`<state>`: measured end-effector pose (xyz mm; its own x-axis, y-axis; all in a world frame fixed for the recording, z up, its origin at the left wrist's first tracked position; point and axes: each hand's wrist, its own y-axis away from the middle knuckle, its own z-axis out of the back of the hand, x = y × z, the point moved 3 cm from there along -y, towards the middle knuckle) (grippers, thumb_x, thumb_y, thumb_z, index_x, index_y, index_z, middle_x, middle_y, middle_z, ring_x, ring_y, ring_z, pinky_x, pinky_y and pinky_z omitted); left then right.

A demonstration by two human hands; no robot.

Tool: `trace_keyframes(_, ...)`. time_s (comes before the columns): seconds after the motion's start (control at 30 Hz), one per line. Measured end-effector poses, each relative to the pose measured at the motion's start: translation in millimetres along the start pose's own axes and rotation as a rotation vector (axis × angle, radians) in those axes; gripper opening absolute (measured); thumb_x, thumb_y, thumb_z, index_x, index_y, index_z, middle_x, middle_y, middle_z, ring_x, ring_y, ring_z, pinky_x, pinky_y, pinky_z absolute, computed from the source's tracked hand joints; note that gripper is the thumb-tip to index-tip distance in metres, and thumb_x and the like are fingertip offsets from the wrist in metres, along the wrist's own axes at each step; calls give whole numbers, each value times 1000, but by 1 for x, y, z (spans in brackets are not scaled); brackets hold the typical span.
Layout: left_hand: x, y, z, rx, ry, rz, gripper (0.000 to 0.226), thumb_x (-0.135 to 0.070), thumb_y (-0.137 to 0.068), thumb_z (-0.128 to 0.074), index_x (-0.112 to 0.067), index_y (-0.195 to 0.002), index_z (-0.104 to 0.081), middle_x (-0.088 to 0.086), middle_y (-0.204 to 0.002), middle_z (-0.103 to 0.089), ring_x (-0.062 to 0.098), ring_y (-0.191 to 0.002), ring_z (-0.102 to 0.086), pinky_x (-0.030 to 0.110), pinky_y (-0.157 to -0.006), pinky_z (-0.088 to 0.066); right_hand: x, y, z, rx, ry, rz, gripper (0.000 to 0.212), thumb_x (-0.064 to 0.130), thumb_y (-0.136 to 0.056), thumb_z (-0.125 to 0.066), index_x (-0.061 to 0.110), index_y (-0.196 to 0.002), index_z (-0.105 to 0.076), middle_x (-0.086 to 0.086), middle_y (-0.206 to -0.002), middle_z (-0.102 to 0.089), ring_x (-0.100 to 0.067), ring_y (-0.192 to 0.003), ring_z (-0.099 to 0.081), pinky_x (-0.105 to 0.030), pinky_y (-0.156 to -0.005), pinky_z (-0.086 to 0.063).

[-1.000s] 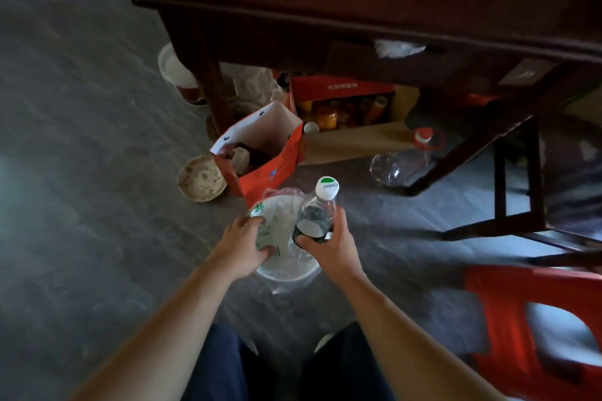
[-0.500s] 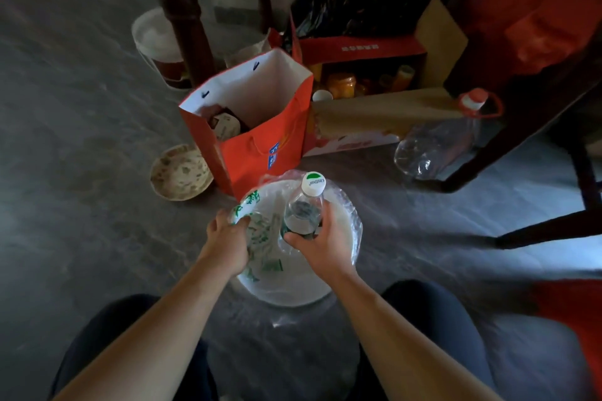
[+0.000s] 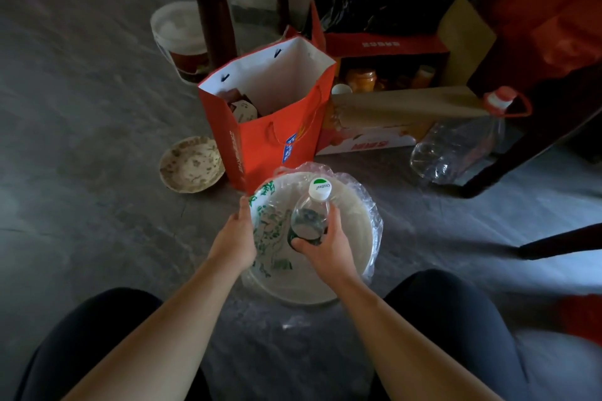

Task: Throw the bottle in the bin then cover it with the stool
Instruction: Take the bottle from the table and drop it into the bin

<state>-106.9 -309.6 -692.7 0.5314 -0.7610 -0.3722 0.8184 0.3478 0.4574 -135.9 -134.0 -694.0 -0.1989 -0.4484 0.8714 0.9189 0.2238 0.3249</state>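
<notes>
Fingers of the right hand (image 3: 325,246) wrap the bottle (image 3: 309,216), held upright over the bin (image 3: 355,257). The left hand (image 3: 236,242) pinches the liner's rim, holding it open. Released off-centre, the bottle could likely clip the rim and roll toward the red bag (image 3: 260,146).

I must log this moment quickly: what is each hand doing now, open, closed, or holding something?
Left hand: closed on the rim of the bin, on the plastic liner.
Right hand: closed around the bottle, held above the bin's opening.
</notes>
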Motion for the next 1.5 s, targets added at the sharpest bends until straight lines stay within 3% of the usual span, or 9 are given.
trace_keyframes(0.13, -3, -4, 2, -1, -18, 46, 74, 3, -85, -50, -8, -150, -16, 20, -139, -44, 35, -125, -50, 41, -99, -44, -2, -7, -4, 9, 32, 8, 92, 15, -70, -83, 38, -142, -30, 13, -131, -56, -6, -121, -52, -29, -100, -46)
trace_keyframes(0.37, 0, -7, 0, -35, 39, 62, 71, 5, -82, -52, -11, -147, -28, 18, -137, -49, 35, -123, -53, 42, -98, -46, -15, -20, -14, 38, 70, -56, 90, 14, -67, -86, 36, -136, -31, 5, -126, -59, -16, -119, -55, -38, -98, -51)
trace_keyframes(0.5, 3, -8, -1, -61, 77, 59, 68, 3, -80, -56, -16, -142, -36, 14, -131, -54, 34, -118, -56, 42, -96, -48, -16, -26, -18, 77, 44, -83, 88, 15, -70, -85, 31, -137, -30, 11, -117, -57, -10, -109, -56, -28, -89, -46)
trace_keyframes(0.67, 3, -9, -4, -68, 71, 78, 71, 2, -80, -58, -18, -144, -34, 12, -133, -53, 34, -118, -56, 43, -96, -48, -18, -36, -23, 87, 80, -128, 78, 23, -69, -85, 27, -129, -35, 6, -120, -58, -17, -113, -59, -31, -90, -48)
trace_keyframes(0.8, 4, -11, -6, -75, 83, 80, 67, 0, -81, -58, -18, -142, -36, 12, -132, -54, 33, -117, -57, 42, -94, -48, -21, -42, -31, 115, 109, -127, 100, 12, -67, -82, 39, -141, -22, 3, -134, -54, -18, -121, -55, -42, -99, -50)
trace_keyframes(0.9, 4, -12, -6, -77, 84, 86, 65, -1, -82, -59, -17, -141, -38, 12, -131, -55, 32, -116, -57, 40, -93, -48, -25, -47, -37, 116, 128, -152, 97, 10, -61, -77, 46, -135, -25, 1, -132, -53, -21, -122, -54, -46, -98, -52)
trace_keyframes(1.07, 0, -10, -8, -77, 32, 113, 64, 2, -85, -56, -9, -143, -32, 16, -136, -49, 34, -120, -55, 40, -94, -47, -29, -53, -43, 101, 280, -146, 87, 20, -71, -76, 25, -141, -27, -6, -135, -44, -26, -123, -47, -44, -102, -45)
trace_keyframes(1.3, -2, -9, -8, -85, 25, 115, 63, 4, -84, -54, -9, -142, -33, 17, -135, -50, 37, -118, -56, 41, -92, -47, -42, -56, -46, 75, 274, -213, 76, 8, -75, -68, 28, -140, -34, -10, -130, -55, -31, -117, -57, -46, -96, -52)
trace_keyframes(1.5, -2, -10, -9, -99, 38, 114, 60, 3, -83, -55, -9, -139, -36, 17, -131, -54, 36, -115, -57, 41, -90, -47, -50, -61, -44, 99, 356, -258, 69, 21, -79, -75, 10, -138, -40, -15, -133, -51, -34, -121, -53, -38, -95, -46)
